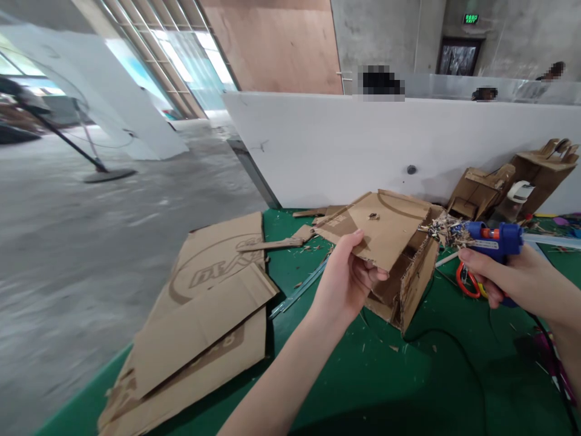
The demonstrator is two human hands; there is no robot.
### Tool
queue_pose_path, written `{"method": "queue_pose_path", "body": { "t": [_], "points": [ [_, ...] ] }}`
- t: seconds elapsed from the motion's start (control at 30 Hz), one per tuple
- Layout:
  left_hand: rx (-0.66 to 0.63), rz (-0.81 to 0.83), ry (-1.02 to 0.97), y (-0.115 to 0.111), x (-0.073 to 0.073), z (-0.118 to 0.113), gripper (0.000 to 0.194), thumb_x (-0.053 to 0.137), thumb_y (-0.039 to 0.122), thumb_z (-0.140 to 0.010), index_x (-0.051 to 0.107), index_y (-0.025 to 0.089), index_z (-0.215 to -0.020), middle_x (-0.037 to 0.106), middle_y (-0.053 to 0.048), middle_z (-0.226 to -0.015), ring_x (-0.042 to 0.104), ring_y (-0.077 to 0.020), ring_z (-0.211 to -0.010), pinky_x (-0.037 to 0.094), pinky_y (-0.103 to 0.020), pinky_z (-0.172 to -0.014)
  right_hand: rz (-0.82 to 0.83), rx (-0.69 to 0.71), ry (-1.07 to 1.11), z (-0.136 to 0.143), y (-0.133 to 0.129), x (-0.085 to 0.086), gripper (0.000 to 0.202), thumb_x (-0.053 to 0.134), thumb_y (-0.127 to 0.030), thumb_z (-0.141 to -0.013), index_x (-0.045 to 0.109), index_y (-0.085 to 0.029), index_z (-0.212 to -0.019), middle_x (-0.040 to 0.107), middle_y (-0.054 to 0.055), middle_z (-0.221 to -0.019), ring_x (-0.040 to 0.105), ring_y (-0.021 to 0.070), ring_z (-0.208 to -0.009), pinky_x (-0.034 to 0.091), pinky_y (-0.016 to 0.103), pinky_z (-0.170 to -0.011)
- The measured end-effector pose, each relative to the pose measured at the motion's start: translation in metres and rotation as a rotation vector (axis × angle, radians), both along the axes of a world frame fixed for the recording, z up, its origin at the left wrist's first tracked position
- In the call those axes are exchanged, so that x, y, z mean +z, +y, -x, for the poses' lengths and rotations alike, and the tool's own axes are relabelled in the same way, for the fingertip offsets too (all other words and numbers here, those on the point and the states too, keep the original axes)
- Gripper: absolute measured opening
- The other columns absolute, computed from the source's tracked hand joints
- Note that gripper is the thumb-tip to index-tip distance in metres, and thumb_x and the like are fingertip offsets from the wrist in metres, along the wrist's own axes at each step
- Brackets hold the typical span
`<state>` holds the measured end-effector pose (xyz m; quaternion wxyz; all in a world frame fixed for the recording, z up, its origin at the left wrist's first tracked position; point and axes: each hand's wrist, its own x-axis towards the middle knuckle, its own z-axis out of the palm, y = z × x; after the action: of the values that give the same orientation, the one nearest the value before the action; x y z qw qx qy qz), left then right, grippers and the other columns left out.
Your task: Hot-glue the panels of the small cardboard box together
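My left hand (351,272) grips the near edge of a brown cardboard panel (385,227), thumb on top and fingers beneath. The panel lies tilted over an open cardboard box (417,290), whose inside shows below it. In my right hand (508,275) is a blue glue gun (494,239), its nozzle end wrapped in a tangle of shreds. That end points left and is close to the right edge of the panel; whether they touch is unclear.
Cardboard sheets (204,327) lie at the left on the green table (345,387). Clear glue sticks (302,290) rest beside the box. Red-handled scissors (467,281) and a black cable are near the right hand. Cardboard models (481,188) stand against the white partition (336,145); heads show behind it.
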<state>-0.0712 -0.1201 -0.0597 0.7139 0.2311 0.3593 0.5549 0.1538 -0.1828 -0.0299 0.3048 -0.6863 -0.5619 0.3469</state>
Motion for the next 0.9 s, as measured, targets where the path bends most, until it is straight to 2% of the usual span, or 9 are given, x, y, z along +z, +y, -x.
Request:
{"method": "queue_pose_path", "body": {
  "t": [0.27, 0.43, 0.53, 0.9],
  "points": [
    [0.010, 0.012, -0.008, 0.000, -0.001, 0.000, 0.012, 0.063, 0.024, -0.082, 0.064, 0.015, -0.090, 0.065, 0.003, -0.057, 0.058, -0.0102, -0.037, 0.052, -0.019, -0.036, -0.033, 0.017, 0.022, -0.002, -0.003, -0.002, 0.062, 0.058, -0.083, -0.076, 0.066, -0.021, -0.080, 0.049, -0.005, -0.041, 0.055, 0.0134, -0.039, 0.049, 0.026, -0.048],
    [0.006, 0.019, 0.002, 0.000, 0.000, 0.000, 0.012, 0.062, 0.025, -0.082, 0.064, 0.015, -0.089, 0.064, 0.003, -0.055, 0.058, -0.0106, -0.037, 0.052, -0.019, -0.036, -0.014, 0.020, 0.002, -0.002, -0.001, -0.005, 0.063, 0.058, -0.085, -0.074, 0.060, -0.022, -0.070, 0.051, -0.004, -0.040, 0.057, 0.0136, -0.040, 0.050, 0.026, -0.048],
    [-0.008, 0.013, 0.009, 0.000, 0.000, 0.000, 0.011, 0.062, 0.025, -0.082, 0.063, 0.015, -0.088, 0.064, 0.003, -0.055, 0.058, -0.0106, -0.036, 0.052, -0.019, -0.036, 0.000, 0.026, -0.044, -0.004, -0.001, -0.006, 0.062, 0.058, -0.083, -0.077, 0.056, -0.022, -0.064, 0.052, -0.003, -0.041, 0.058, 0.0137, -0.042, 0.051, 0.026, -0.051],
    [-0.017, -0.008, 0.009, -0.001, 0.000, 0.001, 0.012, 0.064, 0.025, -0.081, 0.063, 0.015, -0.087, 0.065, 0.003, -0.057, 0.058, -0.0100, -0.037, 0.053, -0.019, -0.036, -0.044, -0.030, -0.026, 0.007, -0.013, 0.000, 0.055, 0.061, -0.076, -0.080, 0.061, -0.023, -0.068, 0.050, -0.003, -0.044, 0.054, 0.0146, -0.044, 0.045, 0.028, -0.049]
  ]
}}
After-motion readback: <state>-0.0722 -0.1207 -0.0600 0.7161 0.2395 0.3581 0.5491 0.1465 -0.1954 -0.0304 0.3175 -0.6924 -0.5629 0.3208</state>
